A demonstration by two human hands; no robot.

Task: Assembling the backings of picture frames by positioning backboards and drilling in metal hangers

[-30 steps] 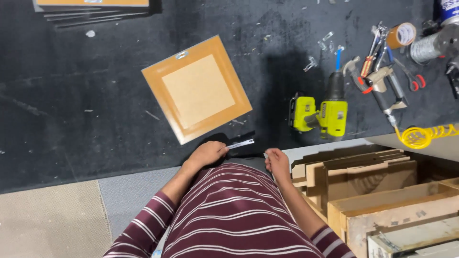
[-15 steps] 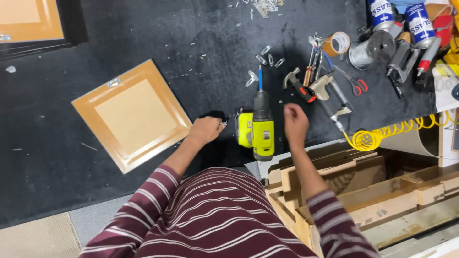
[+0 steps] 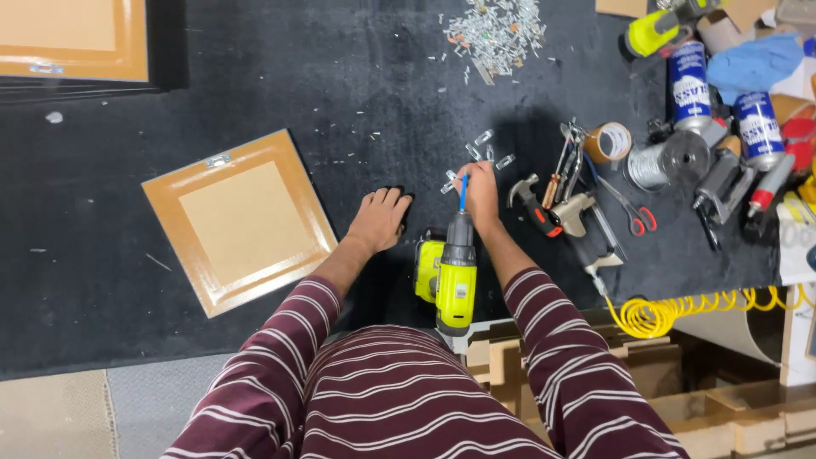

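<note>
Head view: hands at small metal clips, drill adjacent.
R hand closed over clips mid-worktop; L hand flat, fingers open, holding nothing. Risk: R forearm touches drill near edge; a nudge could tip it off.

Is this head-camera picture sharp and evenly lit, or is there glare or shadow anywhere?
Head view: mostly sharp, lit from above. Glare streaks the glossy square frame and the frame at top left. Soft shadow lies on the black mat around the left hand and right hand. The edges bend slightly, like a wide lens.
</note>
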